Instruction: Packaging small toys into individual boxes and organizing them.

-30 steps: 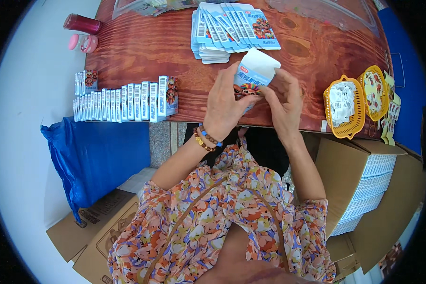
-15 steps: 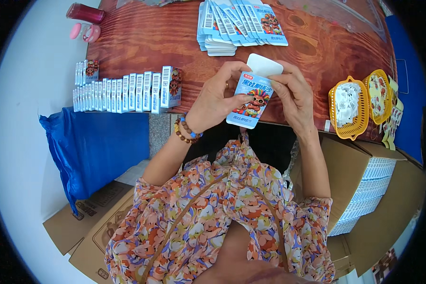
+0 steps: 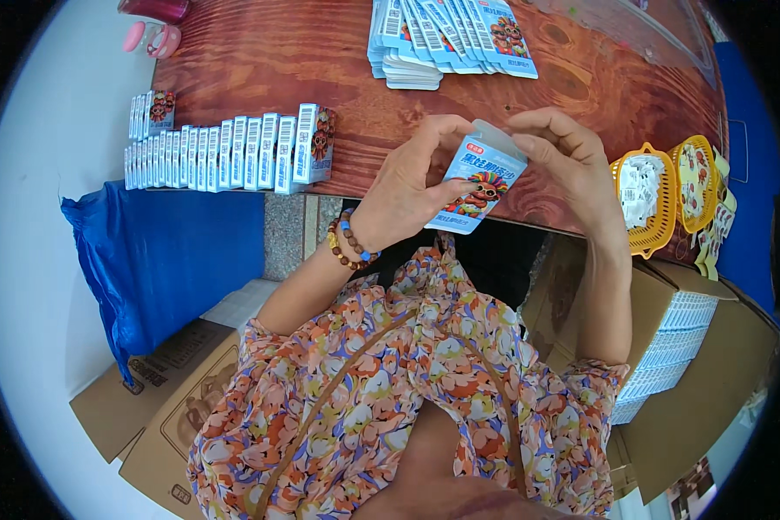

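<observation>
My left hand (image 3: 412,186) grips a light-blue carton (image 3: 466,212) printed with a rainbow-haired cartoon figure, thumb across its front. The carton is tilted over the table's near edge. Its top end (image 3: 498,139) stands open with the flap raised, showing a pale inside. Just beside the carton's upper right corner is my right hand (image 3: 572,165), its fingers bent and slightly apart from the thumb, with nothing seen in them. Whether the thumb touches the corner I cannot tell.
Flat cartons (image 3: 459,39) lie piled at the back. Upright filled-out cartons (image 3: 234,152) stand in rows at the left. Two yellow baskets (image 3: 656,238) hold small packets at the right. Below them is a cardboard box (image 3: 719,373) with stacked cartons. A pink-lidded jar (image 3: 163,41) sits far left.
The carton's white top flap has gone from flat to raised, and the carton's end has opened out. My right hand has shifted right, away from the flap. My left hand keeps its hold.
</observation>
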### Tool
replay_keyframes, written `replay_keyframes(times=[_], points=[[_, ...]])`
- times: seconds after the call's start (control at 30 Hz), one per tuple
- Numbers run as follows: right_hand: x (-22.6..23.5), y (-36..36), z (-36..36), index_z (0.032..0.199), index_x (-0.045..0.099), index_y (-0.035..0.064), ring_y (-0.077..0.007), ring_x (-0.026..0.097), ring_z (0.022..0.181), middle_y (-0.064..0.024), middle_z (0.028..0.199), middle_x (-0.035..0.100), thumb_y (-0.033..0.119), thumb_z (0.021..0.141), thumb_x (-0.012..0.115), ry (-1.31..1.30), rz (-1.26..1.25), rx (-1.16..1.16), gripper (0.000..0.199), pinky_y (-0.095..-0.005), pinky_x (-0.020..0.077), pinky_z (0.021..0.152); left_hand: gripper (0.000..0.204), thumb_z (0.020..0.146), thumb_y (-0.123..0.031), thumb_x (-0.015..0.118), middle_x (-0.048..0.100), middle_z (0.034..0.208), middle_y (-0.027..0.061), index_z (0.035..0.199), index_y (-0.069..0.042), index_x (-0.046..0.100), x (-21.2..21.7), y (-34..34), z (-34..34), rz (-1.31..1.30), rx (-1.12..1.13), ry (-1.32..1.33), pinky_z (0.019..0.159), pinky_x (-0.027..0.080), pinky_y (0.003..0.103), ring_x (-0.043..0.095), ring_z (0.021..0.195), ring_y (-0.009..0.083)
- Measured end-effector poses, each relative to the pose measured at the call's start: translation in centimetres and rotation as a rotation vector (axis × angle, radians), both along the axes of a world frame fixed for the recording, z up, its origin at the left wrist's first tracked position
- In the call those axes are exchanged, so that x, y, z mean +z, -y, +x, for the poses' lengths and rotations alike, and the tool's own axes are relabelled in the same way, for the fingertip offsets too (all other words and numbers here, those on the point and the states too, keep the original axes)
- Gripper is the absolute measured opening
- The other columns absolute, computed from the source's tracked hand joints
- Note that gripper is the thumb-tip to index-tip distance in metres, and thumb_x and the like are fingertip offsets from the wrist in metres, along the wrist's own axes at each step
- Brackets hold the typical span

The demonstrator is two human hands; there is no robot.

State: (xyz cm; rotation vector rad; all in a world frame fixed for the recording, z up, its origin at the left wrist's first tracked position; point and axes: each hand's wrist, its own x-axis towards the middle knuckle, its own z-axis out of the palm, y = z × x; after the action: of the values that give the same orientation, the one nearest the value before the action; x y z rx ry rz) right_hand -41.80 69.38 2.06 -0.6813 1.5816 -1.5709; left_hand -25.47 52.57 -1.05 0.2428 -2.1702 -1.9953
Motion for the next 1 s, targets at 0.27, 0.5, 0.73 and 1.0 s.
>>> replay_keyframes(times=[0.27, 0.5, 0.73, 1.0], points=[[0.7, 0.3, 0.2, 0.11, 0.074, -0.0025, -0.009, 0.067, 0.09, -0.0056, 0.098, 0.076, 0.0, 0.092, 0.066, -0.179, 0.138, 0.082, 0.02, -0.0241, 0.0537, 0.083, 0.066, 0.082, -0.002, 0.073, 0.064, 0.111, 0.0134, 0.139, -0.009, 0.038, 0.3, -0.6, 0.2, 0.08, 0.027, 0.085, 0.082, 0.056, 0.036, 0.069, 0.096, 0.0217], [1.4, 0.4, 0.6, 0.111, 0.073, -0.0027, -0.0117, 0.069, 0.094, -0.0082, 0.102, 0.076, -0.002, 0.091, 0.066, -0.407, 0.25, 0.087, 0.021, -0.0263, 0.0559, 0.084, 0.08, 0.08, -0.001, 0.074, 0.066, 0.106, 0.0139, 0.149, -0.012, 0.035, -0.2, -0.8, -0.1, 0.086, 0.039, 0.114, 0.08, 0.057, 0.037, 0.069, 0.091, 0.0218], [1.4, 0.0, 1.1, 0.117, 0.071, -0.0012, -0.0193, 0.07, 0.103, -0.0144, 0.112, 0.074, -0.004, 0.09, 0.065, -0.653, 0.137, 0.127, 0.028, -0.0299, 0.0563, 0.088, 0.089, 0.079, 0.002, 0.077, 0.067, 0.111, 0.0106, 0.155, -0.016, 0.034, 0.2, -0.8, -0.1, 0.147, 0.049, 0.111, 0.082, 0.058, 0.032, 0.068, 0.091, 0.0162], [0.3, -1.4, 0.7, 0.12, 0.07, 0.001, -0.0221, 0.068, 0.112, -0.0144, 0.12, 0.071, -0.004, 0.084, 0.071, -0.711, 0.019, 0.166, 0.036, -0.0318, 0.0554, 0.092, 0.085, 0.08, 0.002, 0.077, 0.065, 0.118, 0.01, 0.154, -0.016, 0.039, -0.3, -0.6, -0.3, 0.161, -0.021, 0.081, 0.084, 0.057, 0.032, 0.067, 0.096, 0.0153]])
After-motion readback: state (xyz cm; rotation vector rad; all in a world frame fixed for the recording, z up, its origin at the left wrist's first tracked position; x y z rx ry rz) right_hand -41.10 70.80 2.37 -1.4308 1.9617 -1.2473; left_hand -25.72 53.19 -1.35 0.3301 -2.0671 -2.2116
